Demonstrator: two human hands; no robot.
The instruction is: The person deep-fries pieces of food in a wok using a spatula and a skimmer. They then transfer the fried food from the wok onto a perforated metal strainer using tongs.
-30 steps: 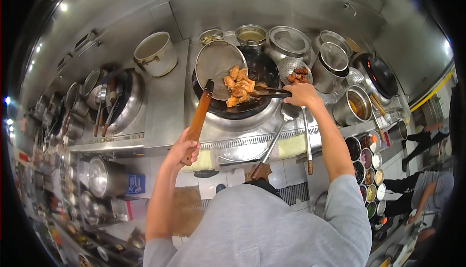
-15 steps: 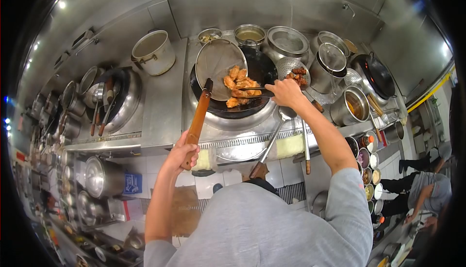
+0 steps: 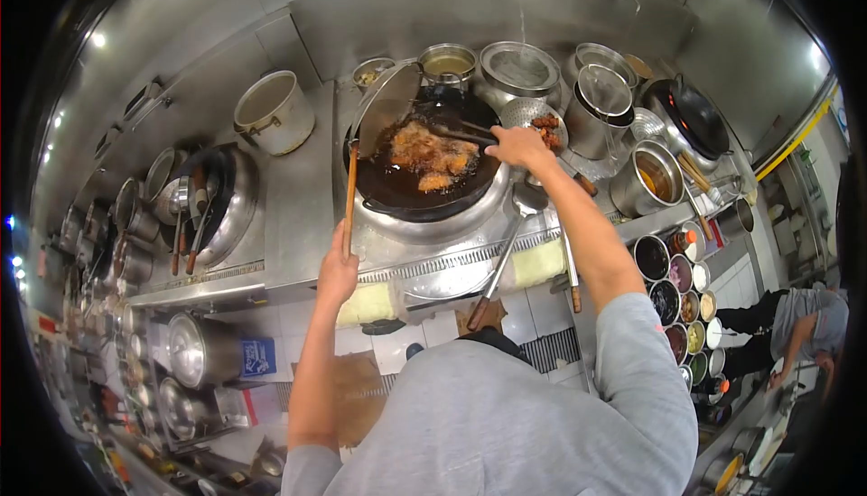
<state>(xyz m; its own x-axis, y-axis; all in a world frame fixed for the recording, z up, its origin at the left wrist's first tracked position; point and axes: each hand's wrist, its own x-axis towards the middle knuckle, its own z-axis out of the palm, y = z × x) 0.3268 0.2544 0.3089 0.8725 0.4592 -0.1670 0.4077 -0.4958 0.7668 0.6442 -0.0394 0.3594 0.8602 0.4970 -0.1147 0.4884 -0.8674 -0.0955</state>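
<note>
My left hand (image 3: 339, 266) is wrapped round the wooden handle of a mesh strainer (image 3: 377, 115), which is tipped steeply on edge at the left side of a black wok (image 3: 393, 205). Golden-brown fried pieces, which look like chicken (image 3: 433, 155), lie in dark, bubbling oil in the wok. Dark tongs (image 3: 465, 130) reach over the oil from my right hand (image 3: 517, 146), closed around them. Their tips are hard to make out against the oil and pieces.
A perforated strainer (image 3: 522, 115) with browned pieces rests right of the wok. Water runs into a pot (image 3: 519, 70) behind it. A ladle (image 3: 528, 196) lies at the front, its handle overhanging the edge. Sauce containers (image 3: 652, 257) stand at right; another person (image 3: 804, 324) is farther off.
The strainer has turned from nearly flat to steeply tilted. The fried pieces have gone from it into the oil, which now bubbles around them. The tongs stay over the wok.
</note>
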